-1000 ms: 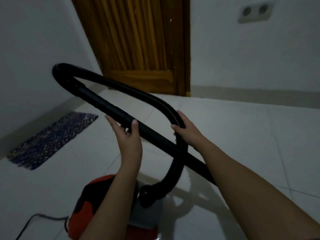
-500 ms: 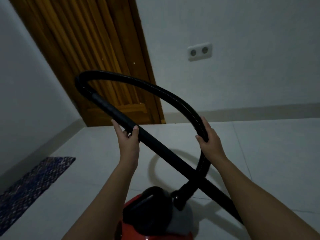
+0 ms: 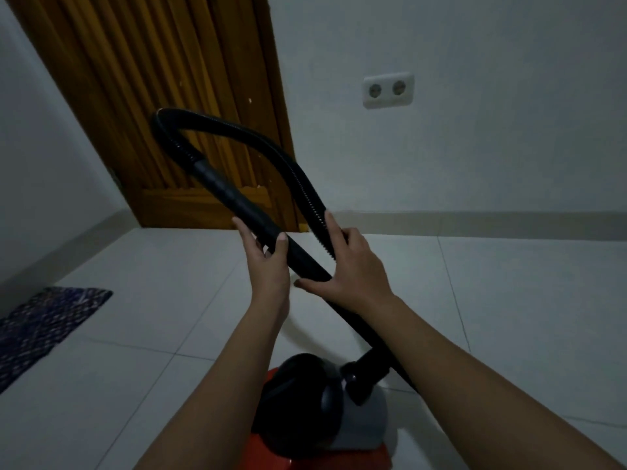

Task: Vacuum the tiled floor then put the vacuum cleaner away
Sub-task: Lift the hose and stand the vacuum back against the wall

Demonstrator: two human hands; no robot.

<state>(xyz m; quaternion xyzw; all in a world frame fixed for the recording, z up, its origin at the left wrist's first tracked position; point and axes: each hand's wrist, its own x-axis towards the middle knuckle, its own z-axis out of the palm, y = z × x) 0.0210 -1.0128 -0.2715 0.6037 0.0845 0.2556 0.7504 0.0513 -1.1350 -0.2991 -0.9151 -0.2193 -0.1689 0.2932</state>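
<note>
A red, grey and black vacuum cleaner point(image 3: 342, 425) stands on the white tiled floor point(image 3: 509, 317) just below my arms. Its black ribbed hose point(image 3: 271, 147) loops up in front of the door and bends back into a smooth black tube point(image 3: 234, 195) that runs down to the right. My left hand point(image 3: 268, 266) grips the tube from the left, thumb over it. My right hand point(image 3: 353, 273) wraps the hose and the tube together where they cross. The tube's lower end is hidden behind my right forearm.
A wooden door point(image 3: 159, 106) fills the far left corner. A double wall socket point(image 3: 388, 89) sits on the white wall to its right. A dark patterned mat point(image 3: 44, 323) lies on the floor by the left wall.
My right hand has slid the hose leftward against the tube, so the loop is narrower and my two hands are close together. The view has shifted slightly toward the door.
</note>
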